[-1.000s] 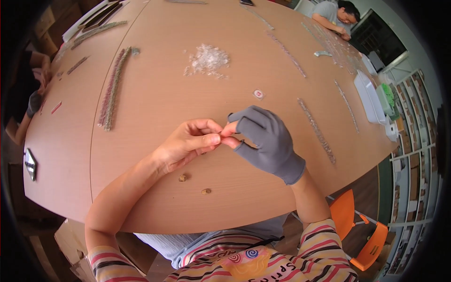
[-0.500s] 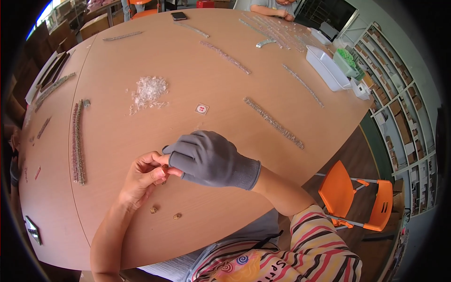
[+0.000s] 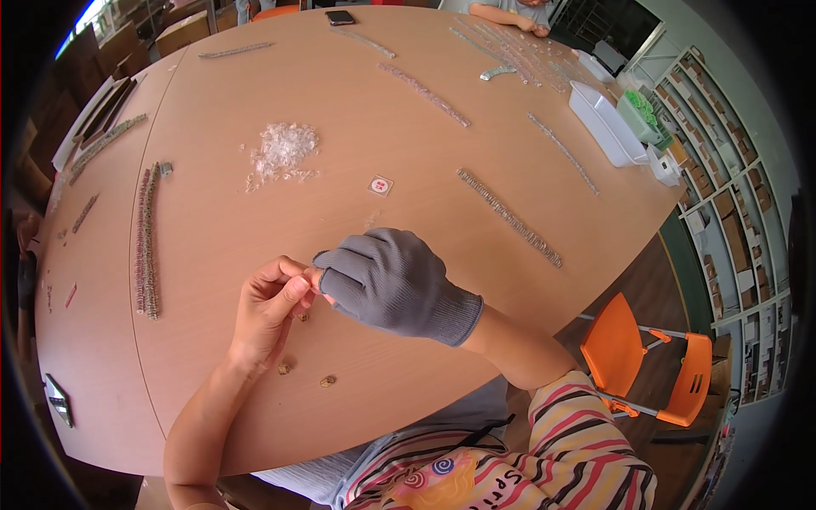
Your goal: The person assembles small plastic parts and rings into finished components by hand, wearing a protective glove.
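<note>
My bare left hand (image 3: 274, 308) is closed in a pinch, its thumb and forefinger pressed together at the fingertips of my right hand (image 3: 393, 282). That right hand wears a grey glove with bare fingertips, and its fingers are curled in to meet the left. Whatever lies between the fingertips is hidden. Just below them on the table sits a small golden-brown piece (image 3: 303, 317). Two similar pieces, a left one (image 3: 284, 368) and a right one (image 3: 328, 381), lie nearer to me. Beyond my hands is a small clear square packet (image 3: 381, 185) with a red mark.
A heap of clear plastic bits (image 3: 289, 151) lies farther off. Long rows of small pieces lie right (image 3: 510, 217) and left (image 3: 146, 242). White bin (image 3: 605, 126), black phone (image 3: 340, 17) and another person's hands (image 3: 535, 27) are at the back; an orange chair (image 3: 614, 344) stands right.
The view has shifted slightly, so the table things sit a little farther right and higher. A small reddish-brown thing at my left fingertips earlier is now out of sight.
</note>
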Demonstrator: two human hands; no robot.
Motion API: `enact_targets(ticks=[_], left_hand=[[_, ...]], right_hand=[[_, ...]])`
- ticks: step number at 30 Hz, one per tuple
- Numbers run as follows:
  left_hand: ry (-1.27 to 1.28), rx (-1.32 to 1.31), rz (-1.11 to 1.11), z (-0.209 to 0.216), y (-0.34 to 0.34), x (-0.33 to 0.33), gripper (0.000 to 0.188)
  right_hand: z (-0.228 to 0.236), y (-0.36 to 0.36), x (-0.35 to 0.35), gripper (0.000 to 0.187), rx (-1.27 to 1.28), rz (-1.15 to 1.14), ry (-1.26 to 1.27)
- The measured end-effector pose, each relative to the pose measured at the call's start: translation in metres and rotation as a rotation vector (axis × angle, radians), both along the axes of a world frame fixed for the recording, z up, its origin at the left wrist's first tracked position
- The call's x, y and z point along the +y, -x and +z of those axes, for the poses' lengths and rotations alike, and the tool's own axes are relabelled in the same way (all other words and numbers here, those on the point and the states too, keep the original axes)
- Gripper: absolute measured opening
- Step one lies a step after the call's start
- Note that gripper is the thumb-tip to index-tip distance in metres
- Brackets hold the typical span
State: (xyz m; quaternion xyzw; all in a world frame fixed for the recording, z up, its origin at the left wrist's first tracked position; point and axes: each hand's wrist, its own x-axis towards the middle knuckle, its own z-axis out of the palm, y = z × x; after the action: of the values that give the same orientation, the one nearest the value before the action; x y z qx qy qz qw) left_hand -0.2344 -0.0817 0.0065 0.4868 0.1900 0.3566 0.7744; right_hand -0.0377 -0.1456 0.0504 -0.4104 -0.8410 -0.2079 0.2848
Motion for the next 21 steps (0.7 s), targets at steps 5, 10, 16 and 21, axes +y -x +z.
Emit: enact_targets(ticks=[5,10,16,21], left_hand=[[-0.03,0.026,0.012,0.002,-0.001,-0.001,0.012],[-0.069,0.055,0.047,0.002,-0.004,-0.007,0.015],[-0.195,0.058,0.102,0.004,-0.006,-0.014,0.018],[-0.181,0.002,0.026,0.012,-0.014,-0.016,0.019]], right_hand=[[0.003,-0.001,-0.001,0.022,-0.033,0.007,-0.001],[-0.008,0.006,0.004,0.026,0.182,0.011,0.013],[-0.002,0.011,0.007,0.027,0.252,0.033,0.064],[0.001,0.004,0.007,0.028,0.201,0.049,-0.014]])
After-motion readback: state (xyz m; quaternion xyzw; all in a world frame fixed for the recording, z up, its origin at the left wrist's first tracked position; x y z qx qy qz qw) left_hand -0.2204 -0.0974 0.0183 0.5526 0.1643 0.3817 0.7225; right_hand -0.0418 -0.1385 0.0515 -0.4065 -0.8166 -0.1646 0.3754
